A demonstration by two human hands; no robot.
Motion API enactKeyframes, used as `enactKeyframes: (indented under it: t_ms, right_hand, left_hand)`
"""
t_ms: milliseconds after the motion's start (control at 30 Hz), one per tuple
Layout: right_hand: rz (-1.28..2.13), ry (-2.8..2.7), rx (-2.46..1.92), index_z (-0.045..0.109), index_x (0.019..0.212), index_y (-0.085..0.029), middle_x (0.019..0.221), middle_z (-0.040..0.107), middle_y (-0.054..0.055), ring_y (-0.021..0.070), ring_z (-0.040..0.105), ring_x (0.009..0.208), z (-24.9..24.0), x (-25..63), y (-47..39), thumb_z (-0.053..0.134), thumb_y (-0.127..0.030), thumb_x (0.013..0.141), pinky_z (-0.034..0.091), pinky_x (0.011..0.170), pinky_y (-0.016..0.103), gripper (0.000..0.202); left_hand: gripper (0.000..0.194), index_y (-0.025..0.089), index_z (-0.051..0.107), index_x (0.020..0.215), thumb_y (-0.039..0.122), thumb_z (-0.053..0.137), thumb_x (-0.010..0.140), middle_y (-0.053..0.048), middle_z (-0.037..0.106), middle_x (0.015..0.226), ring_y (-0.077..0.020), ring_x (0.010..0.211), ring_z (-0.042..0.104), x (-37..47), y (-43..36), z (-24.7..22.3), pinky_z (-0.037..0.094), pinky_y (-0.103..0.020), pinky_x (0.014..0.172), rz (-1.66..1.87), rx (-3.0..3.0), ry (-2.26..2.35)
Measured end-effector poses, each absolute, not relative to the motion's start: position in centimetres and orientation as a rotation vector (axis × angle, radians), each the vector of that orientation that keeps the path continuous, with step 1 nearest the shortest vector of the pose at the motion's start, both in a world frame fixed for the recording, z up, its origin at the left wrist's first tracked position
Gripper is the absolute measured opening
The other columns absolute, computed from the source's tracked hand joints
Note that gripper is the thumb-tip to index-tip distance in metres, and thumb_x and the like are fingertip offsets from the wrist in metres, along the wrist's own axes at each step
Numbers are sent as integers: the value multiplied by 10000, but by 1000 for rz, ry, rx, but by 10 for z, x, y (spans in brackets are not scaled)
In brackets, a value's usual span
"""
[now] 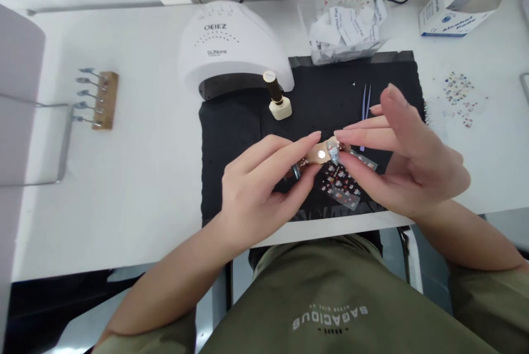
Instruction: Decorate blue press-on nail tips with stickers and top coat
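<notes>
My left hand (260, 183) is closed round one end of a small wooden nail tip stand (316, 154), held above the black mat. A bluish false nail (296, 171) shows by its fingertips. At the stand's other end, the thumb and fingers of my right hand (407, 164) pinch a pale blue, decorated false nail (333, 151). Below the hands lies a clear nail sticker sheet (345, 184) with small red and white pictures, partly hidden. Purple tweezers (365, 108) rest just beyond my right hand. Behind the stand stands a closed nail polish bottle (280, 108).
A white nail lamp (235, 39) stands at the back of the black mat (231, 128). To its right are a bag of pad packets (347, 26) and an alcohol pads box (454, 9). Loose nail gems (458, 95) lie far right; another wooden stand with false nails (105, 100) sits left.
</notes>
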State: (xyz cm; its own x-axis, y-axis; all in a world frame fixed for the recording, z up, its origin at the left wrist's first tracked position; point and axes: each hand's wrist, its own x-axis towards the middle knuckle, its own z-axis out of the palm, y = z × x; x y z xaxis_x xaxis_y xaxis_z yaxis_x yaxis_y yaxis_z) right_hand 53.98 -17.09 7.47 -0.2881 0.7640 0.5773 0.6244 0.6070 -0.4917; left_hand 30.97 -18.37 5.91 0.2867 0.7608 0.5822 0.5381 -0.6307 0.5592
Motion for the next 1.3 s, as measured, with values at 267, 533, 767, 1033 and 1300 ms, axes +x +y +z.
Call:
enactKeyframes:
  t_ms: [267,533,767,1033,1300]
  right_hand:
    - [17,-1822,-825,848,1263,-353,1171,922,-23,235,881,1031,66,569,-145,904,-153,939,714,931,455,385]
    - [78,-1793,-1155,824,952,-346,954,876,30,271,831,925,75,572,-139,800,-359,1078,686,860,525,129]
    - [221,-2330,-1614,839,1129,-246,1167,831,135,341,796,1105,74,569,-137,492,-438,1175,619,952,511,400]
    - [205,-2469,-1974,757,1376,-196,1077,797,146,353,736,925,58,572,-126,551,-510,1118,416,699,410,455]
    - [208,-2495,-1699,792,1347,-171,1166,781,181,386,769,1073,60,564,-132,545,-404,1107,583,899,494,416]
  left_hand:
    - [427,337,832,1399,122,821,1030,26,875,1077,-165,909,824,292,-180,70,709,-307,843,1195,2280,1332]
    - [236,352,895,1193,450,878,979,48,899,1000,-190,790,789,221,-171,70,619,-354,677,912,2235,1528]
    - [547,459,884,1206,899,776,900,35,892,999,-286,883,773,165,-165,40,633,-516,803,690,1957,2013]
    - [539,455,804,1437,712,812,964,33,878,1246,-305,1017,727,150,-164,26,623,-548,946,680,2059,1967]
    - [287,286,810,1265,245,835,983,-3,841,1060,-197,841,730,243,-182,54,590,-359,747,876,2315,1443]
